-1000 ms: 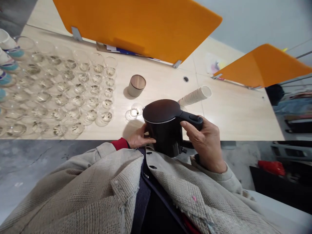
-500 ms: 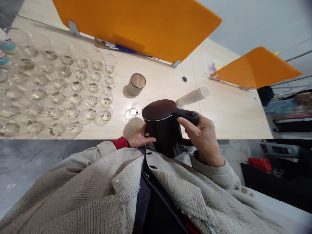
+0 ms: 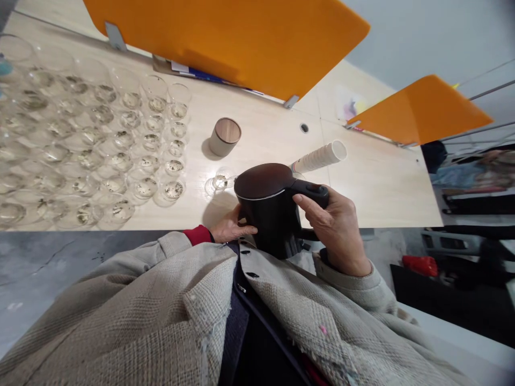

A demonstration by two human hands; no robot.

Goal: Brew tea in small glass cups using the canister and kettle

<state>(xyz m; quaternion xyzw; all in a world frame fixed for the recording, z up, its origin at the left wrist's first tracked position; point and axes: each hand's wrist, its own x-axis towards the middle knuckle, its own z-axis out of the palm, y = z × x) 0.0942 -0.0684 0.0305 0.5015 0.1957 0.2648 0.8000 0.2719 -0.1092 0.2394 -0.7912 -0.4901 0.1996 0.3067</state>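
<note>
A: What are the person's hands doing?

B: The right hand (image 3: 336,228) is closed around the handle (image 3: 310,192) of a black kettle (image 3: 273,228), thumb along its near side. The left hand (image 3: 228,227) cups the body from the opposite side, thumb on the wall; its fingertips are partly hidden, so how hard they press cannot be told. The kettle sits between the two, close to the person's coat (image 3: 193,279).

A: Is that a good hold?

B: It looks sound. The right hand should carry the weight and set the tilt, while the left only steadies. The wall may be hot, so that touch is best kept light — nothing visible tells its temperature.

A: And the lid?

B: The lid (image 3: 263,180) looks closed over the body, just ahead of and between the hands. Any tilt is best slow and even.

A: What lies near enough to matter?

B: A small clear glass (image 3: 220,182), just ahead of the left hand, near the kettle's lip; whether anything flows is too small to tell. Beyond it is a brown-topped container (image 3: 225,138). A stack of paper cups (image 3: 324,156) lies ahead of the right hand — a wide elbow swing is worth avoiding.

A: Farther out?

B: Rows of clear glasses (image 3: 145,187), well left of the left hand, on the same table (image 3: 386,198).
</note>
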